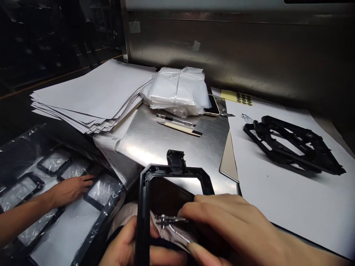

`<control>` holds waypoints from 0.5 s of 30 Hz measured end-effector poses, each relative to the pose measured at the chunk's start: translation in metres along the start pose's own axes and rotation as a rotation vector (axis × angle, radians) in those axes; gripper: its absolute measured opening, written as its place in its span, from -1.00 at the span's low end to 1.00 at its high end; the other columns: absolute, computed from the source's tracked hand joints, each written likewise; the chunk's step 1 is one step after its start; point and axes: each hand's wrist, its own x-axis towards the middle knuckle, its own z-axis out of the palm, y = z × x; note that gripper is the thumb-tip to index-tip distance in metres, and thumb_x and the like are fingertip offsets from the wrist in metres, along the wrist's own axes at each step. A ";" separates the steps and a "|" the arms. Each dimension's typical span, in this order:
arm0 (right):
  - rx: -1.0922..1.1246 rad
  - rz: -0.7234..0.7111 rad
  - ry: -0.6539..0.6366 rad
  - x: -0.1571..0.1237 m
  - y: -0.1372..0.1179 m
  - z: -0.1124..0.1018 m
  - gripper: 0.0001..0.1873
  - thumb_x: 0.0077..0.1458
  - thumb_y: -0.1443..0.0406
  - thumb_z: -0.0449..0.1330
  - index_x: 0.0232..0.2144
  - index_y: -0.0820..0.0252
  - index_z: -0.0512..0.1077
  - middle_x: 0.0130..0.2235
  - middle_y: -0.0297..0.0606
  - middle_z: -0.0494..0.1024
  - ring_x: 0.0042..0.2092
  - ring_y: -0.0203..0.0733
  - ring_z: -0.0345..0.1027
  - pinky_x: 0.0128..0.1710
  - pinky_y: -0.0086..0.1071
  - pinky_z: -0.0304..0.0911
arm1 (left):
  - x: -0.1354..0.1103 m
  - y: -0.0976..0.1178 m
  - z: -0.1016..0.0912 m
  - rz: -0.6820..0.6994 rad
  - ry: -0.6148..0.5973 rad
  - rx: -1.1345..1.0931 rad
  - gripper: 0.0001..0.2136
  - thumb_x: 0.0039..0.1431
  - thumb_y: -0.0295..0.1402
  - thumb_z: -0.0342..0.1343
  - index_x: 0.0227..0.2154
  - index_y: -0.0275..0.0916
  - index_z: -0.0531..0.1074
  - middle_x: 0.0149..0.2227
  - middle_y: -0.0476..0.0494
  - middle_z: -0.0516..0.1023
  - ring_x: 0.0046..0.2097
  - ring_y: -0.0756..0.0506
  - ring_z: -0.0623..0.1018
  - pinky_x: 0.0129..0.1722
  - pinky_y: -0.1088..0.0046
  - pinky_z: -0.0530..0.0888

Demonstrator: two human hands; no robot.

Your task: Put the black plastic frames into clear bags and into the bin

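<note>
My left hand (124, 247) grips the lower left side of a black plastic frame (173, 171), which I hold upright over the near edge of the steel bench. My right hand (233, 229) is closed on a small metal cutting tool (169, 221). The tool's tip lies inside the frame's opening, close to its left bar. The lower part of the frame is hidden behind my fingers.
A co-worker's hand (69, 188) rests on plastic-wrapped black frames (55, 162) at left. A pile of black frames (294, 144) lies on white paper at right. Behind are a paper stack (91, 92), bundled plastic bags (177, 90), a pen (177, 120), a knife (181, 129), a phone (213, 107) and a yellow sticker sheet (238, 97).
</note>
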 end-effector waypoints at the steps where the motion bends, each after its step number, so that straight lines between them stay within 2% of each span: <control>1: 0.008 0.007 0.029 0.001 0.001 0.000 -0.67 0.14 0.19 -0.10 -0.52 0.20 0.34 -0.69 -0.38 0.30 -0.64 -0.37 0.23 -0.68 -0.58 0.13 | 0.000 0.000 0.001 0.000 0.008 -0.012 -0.84 0.00 -0.47 0.07 -0.31 -0.22 0.45 -0.39 -0.05 0.59 -0.33 -0.03 0.56 -0.39 0.64 0.47; 4: 0.044 0.002 0.170 0.005 0.005 -0.001 -0.70 0.14 0.30 -0.11 -0.51 0.23 0.35 -0.66 -0.39 0.33 -0.66 -0.41 0.20 -0.68 -0.57 0.11 | 0.000 0.002 0.003 0.010 0.023 -0.056 -0.88 -0.01 -0.44 0.09 -0.37 -0.20 0.46 -0.39 -0.02 0.59 -0.26 -0.03 0.55 -0.31 0.62 0.47; 7: 0.044 -0.115 0.272 0.008 0.010 0.000 -0.75 0.09 0.37 -0.05 -0.53 0.26 0.37 -0.63 -0.40 0.35 -0.67 -0.46 0.19 -0.70 -0.59 0.09 | -0.002 0.007 0.004 0.027 0.024 -0.088 -0.89 -0.05 -0.50 0.12 -0.46 -0.17 0.47 -0.38 0.02 0.59 -0.20 -0.03 0.53 -0.28 0.62 0.46; 10: 0.002 -0.195 0.319 0.011 0.012 0.002 -0.72 0.08 0.38 -0.03 -0.61 0.23 0.35 -0.68 -0.43 0.32 -0.66 -0.46 0.21 -0.74 -0.59 0.04 | -0.004 0.015 0.002 0.056 0.028 -0.109 -0.86 -0.07 -0.55 0.11 -0.48 -0.17 0.48 -0.33 0.07 0.59 -0.11 -0.02 0.48 -0.21 0.62 0.42; 13: -0.021 -0.200 0.344 0.012 0.013 0.004 -0.73 0.07 0.38 0.01 -0.64 0.22 0.33 -0.71 -0.45 0.28 -0.70 -0.46 0.16 -0.74 -0.57 0.03 | -0.009 0.027 -0.002 0.081 0.034 -0.121 -0.88 -0.01 -0.44 0.09 -0.39 -0.20 0.49 -0.36 0.03 0.59 -0.08 -0.03 0.45 -0.19 0.63 0.42; 15: -0.012 -0.212 0.327 0.011 0.013 0.006 -0.73 0.08 0.41 0.00 -0.62 0.22 0.32 -0.70 -0.45 0.29 -0.71 -0.45 0.14 -0.73 -0.55 0.04 | -0.014 0.034 -0.005 0.089 0.027 -0.117 -0.87 -0.06 -0.39 0.15 -0.39 -0.21 0.50 -0.36 -0.04 0.60 -0.06 -0.08 0.44 -0.20 0.61 0.43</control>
